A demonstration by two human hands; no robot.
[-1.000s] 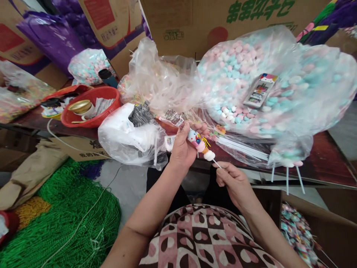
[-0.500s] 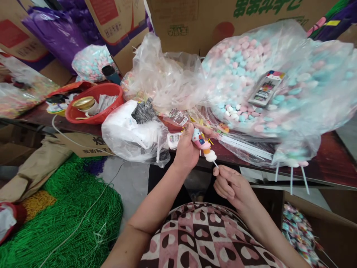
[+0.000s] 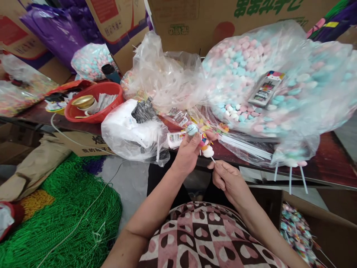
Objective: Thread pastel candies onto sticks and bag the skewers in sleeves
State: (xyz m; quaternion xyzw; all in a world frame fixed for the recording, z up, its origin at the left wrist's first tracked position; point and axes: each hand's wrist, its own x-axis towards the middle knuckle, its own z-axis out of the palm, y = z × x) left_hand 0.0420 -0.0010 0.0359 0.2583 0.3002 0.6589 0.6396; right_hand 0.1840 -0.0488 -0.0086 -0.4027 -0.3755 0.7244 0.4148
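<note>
My left hand (image 3: pixel 191 150) is closed around the upper part of a marshmallow skewer (image 3: pixel 208 151), its blue top piece showing above the thumb. Below my fingers, a colourful piece and a white marshmallow sit on the white stick. My right hand (image 3: pixel 225 175) pinches the lower end of that stick. Just beyond my left hand lie a small white printed packet (image 3: pixel 175 139) and a clear printed wrapper (image 3: pixel 178 116). White sticks (image 3: pixel 245 145) in a clear bag lie to the right.
Large clear bags of pastel marshmallows (image 3: pixel 240 63) fill the right of the table, a printed case (image 3: pixel 266 89) on top. A red basket (image 3: pixel 95 117) and a white plastic bag (image 3: pixel 134 134) stand left. Below right, a carton (image 3: pixel 323 223) holds wrapped sweets; green cords (image 3: pixel 69 216) cover the floor left.
My left thumb and fingers have moved down over the skewer's upper part, so the blue top now pokes out above them. My right hand has shifted slightly left and up with the stick.
</note>
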